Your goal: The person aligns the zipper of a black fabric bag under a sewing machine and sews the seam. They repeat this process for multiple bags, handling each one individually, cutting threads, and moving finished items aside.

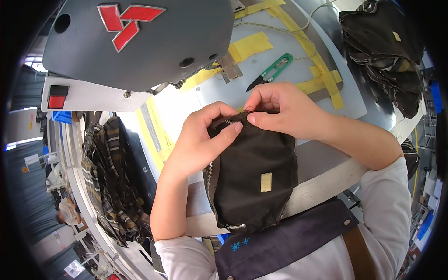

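Note:
Between my hands is a dark brown fabric pouch (242,172) with a metal zipper along its left side and a small pale label on its front. My left hand (205,135) pinches the pouch's upper edge at the zipper, thumb on top. Close beside it, my right hand (284,109) grips the same edge between thumb and fingers. A thin dark loop, perhaps thread, stands up between the fingertips. The pouch's lower end hangs over the table's front edge towards my apron (284,238).
A grey sewing machine head (144,60) looms at upper left. Green-handled thread snips (275,70) lie beyond my right hand on the yellow-taped plate (205,93). Dark pouches (382,37) are piled at far right; plaid fabric pieces (109,172) hang at left.

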`<state>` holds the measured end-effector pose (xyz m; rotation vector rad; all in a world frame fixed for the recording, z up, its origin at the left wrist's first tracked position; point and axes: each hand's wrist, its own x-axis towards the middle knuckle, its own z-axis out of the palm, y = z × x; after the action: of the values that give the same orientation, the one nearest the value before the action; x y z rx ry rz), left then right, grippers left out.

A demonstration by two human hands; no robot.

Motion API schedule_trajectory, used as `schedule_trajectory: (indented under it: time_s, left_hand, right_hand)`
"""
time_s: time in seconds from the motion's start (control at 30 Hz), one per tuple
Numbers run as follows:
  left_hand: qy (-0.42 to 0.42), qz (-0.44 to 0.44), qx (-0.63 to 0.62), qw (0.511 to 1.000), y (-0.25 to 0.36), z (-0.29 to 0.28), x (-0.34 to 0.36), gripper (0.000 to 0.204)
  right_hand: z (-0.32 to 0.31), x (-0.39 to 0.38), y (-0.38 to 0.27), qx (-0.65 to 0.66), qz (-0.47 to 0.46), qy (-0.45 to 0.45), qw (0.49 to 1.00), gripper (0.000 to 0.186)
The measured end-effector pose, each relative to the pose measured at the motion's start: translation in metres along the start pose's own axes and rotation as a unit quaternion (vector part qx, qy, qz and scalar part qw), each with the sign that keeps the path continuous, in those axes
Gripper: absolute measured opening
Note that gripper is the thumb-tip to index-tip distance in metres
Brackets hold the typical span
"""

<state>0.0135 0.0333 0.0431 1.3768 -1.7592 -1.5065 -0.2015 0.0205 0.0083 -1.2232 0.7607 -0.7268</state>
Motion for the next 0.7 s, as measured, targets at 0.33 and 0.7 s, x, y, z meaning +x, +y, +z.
schedule_trajectory:
  time_s: [0.33,0.7]
  left_hand:
    - [0.002,-0.013,0.014,1.000,0.010,0.000,-0.002,0.019]
    - [-0.022,-0.005,0.025,0.999,0.005,-0.005,0.000,0.023]
  right_hand:
    - [0.003,-0.003,-0.009,0.032,0.053,0.005,0.998,0.017]
    - [0.003,-0.002,-0.011,0.040,0.069,0.009,0.997,0.015]
